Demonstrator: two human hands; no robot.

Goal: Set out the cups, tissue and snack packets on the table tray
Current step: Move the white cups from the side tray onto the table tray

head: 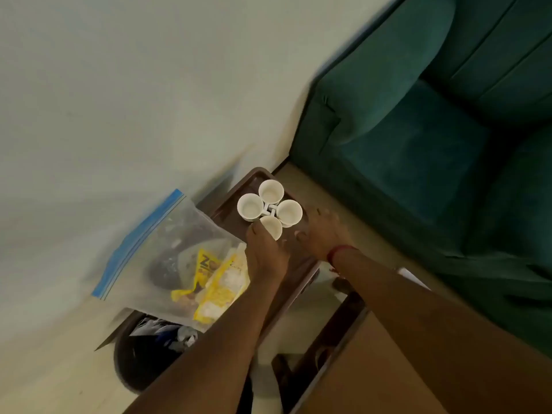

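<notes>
Several white cups [270, 191] stand clustered on a dark brown tray [230, 201], their handles turned inward. My left hand [264, 255] is around the nearest cup [271, 227], thumb on its left side and fingers at its right. My right hand [324, 234], motion-blurred, has its fingers spread just right of the right-hand cup [289, 212], at the tray's edge. A clear zip bag [167, 252] with a blue seal lies left of my left hand. It holds yellow snack packets [221, 285] and a dark item. I cannot make out any tissue.
A dark green sofa [433, 138] fills the right side, close to the tray. A black bin [143, 357] with rubbish sits below the bag. A brown wooden surface [367, 372] lies under my right forearm. A pale wall [119, 85] is behind.
</notes>
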